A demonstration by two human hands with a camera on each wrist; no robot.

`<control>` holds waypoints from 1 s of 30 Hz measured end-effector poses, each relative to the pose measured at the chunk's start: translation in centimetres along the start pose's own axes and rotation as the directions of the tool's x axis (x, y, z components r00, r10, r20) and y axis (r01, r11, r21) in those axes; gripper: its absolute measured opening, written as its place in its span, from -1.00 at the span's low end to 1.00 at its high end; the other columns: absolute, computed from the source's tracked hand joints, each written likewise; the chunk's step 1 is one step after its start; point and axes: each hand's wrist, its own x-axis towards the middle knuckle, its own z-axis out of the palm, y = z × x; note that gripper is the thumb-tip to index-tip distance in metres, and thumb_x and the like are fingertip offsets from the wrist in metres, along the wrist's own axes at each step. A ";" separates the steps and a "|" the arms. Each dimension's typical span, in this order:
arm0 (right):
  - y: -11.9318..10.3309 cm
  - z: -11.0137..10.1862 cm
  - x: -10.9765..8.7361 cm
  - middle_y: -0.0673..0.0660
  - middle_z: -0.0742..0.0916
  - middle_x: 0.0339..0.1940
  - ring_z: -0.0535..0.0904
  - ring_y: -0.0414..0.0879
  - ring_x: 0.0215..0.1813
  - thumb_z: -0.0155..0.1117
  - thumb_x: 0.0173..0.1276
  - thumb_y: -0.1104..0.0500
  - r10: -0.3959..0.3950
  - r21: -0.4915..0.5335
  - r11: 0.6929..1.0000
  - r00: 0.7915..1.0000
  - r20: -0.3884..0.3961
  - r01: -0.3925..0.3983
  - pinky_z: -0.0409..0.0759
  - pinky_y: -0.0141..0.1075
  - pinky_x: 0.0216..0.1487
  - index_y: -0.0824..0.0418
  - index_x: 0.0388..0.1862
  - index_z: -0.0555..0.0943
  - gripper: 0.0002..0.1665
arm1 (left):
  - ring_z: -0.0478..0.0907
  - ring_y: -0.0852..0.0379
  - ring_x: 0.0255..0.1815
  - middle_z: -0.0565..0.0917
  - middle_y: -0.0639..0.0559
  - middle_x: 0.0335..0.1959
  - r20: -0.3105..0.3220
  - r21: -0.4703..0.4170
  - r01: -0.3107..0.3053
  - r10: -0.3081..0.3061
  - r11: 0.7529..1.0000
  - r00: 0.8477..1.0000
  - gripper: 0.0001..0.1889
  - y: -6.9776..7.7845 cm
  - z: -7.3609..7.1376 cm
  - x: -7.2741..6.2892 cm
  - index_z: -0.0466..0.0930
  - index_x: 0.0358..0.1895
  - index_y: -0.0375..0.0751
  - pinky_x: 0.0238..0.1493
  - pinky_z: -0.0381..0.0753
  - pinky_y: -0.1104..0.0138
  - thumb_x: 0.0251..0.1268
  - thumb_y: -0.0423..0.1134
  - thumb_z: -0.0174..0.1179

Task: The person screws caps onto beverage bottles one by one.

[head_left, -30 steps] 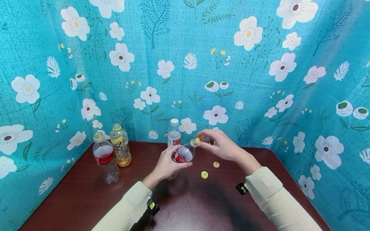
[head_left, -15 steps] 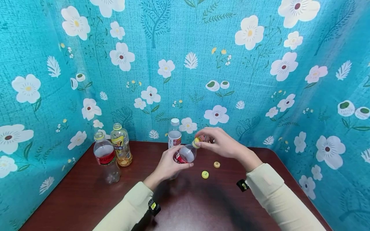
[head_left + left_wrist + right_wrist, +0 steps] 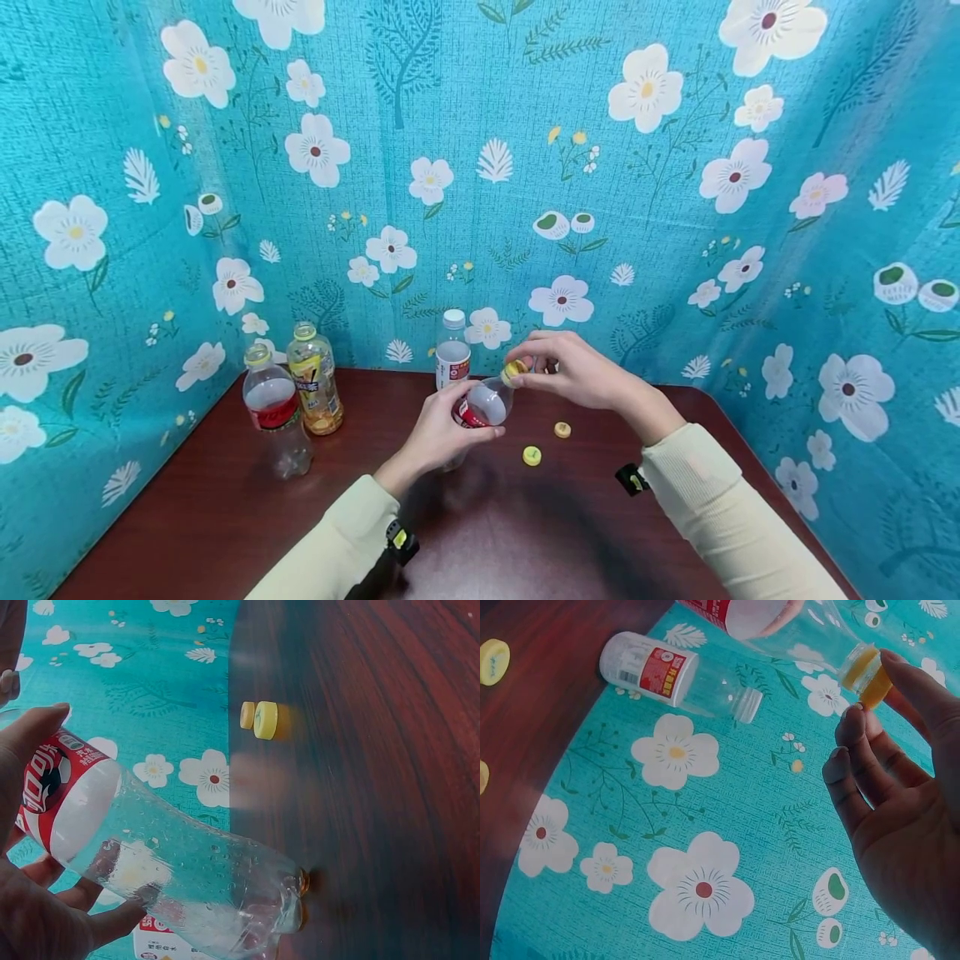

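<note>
My left hand grips a clear plastic soda bottle around its red label. The bottle leans, mouth up to the right, its base low over the table in the left wrist view. At the mouth, my right hand pinches a yellow bottle cap between thumb and fingertips. The cap sits tilted against the neck, and a yellow ring shows below it. Two loose caps lie on the table below the right hand: a yellow cap and an orange-yellow cap.
Behind the held bottle stands a clear bottle with a white cap. At the left of the dark red table stand an uncapped red-label bottle and an uncapped yellow-label bottle. A blue flowered curtain encloses the back and sides.
The yellow cap has shifted slightly and tilted against the bottle's mouth, covering more of the neck. The held bottle has moved a little to the right. The loose caps stay put.
</note>
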 end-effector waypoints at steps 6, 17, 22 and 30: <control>0.1 0.3 0.2 -0.13 0.68 -0.34 0.55 -0.17 -0.33 0.43 0.40 0.01 0.011 -0.001 1.000 1.000 -0.006 -0.011 0.59 -0.25 -0.29 0.04 0.06 0.74 -0.70 | 0.57 0.13 0.10 0.66 0.14 0.11 -0.001 -0.011 -0.003 0.003 1.000 1.000 -0.32 -0.2 0.1 -0.1 0.57 0.27 0.04 0.08 0.65 0.19 0.01 -0.07 0.62; -0.1 1.1 0.7 -0.17 0.57 -0.67 0.46 -0.21 -0.59 0.41 0.36 -0.23 0.086 -0.120 0.988 0.987 -0.133 -0.102 0.42 -0.27 -0.55 -0.09 -0.45 0.66 -0.68 | 0.57 0.16 0.04 0.67 0.17 0.06 -0.010 -0.017 -0.028 0.027 0.999 1.000 -0.34 -0.2 0.2 0.0 0.59 0.24 0.04 0.02 0.66 0.22 0.00 -0.06 0.62; -0.3 1.5 0.8 -0.13 0.39 -0.82 0.34 -0.18 -0.70 0.29 0.33 -0.42 0.119 -0.273 0.945 0.968 -0.222 -0.179 0.24 -0.26 -0.66 -0.13 -0.70 0.50 -0.43 | 0.57 0.16 0.03 0.68 0.17 0.05 0.000 -0.013 -0.022 0.022 1.000 1.000 -0.34 -0.1 0.3 -0.1 0.58 0.24 0.02 0.04 0.66 0.22 0.01 -0.05 0.61; -0.3 0.8 0.6 -0.11 0.35 -0.80 0.32 -0.15 -0.69 0.11 0.45 -0.43 0.136 -0.241 0.952 0.966 -0.222 -0.189 0.25 -0.24 -0.61 -0.06 -0.74 0.44 -0.32 | 0.56 0.13 0.07 0.66 0.16 0.08 -0.002 -0.028 -0.018 0.018 0.999 1.000 -0.34 -0.1 0.3 -0.1 0.57 0.25 0.05 0.05 0.65 0.19 0.02 -0.07 0.61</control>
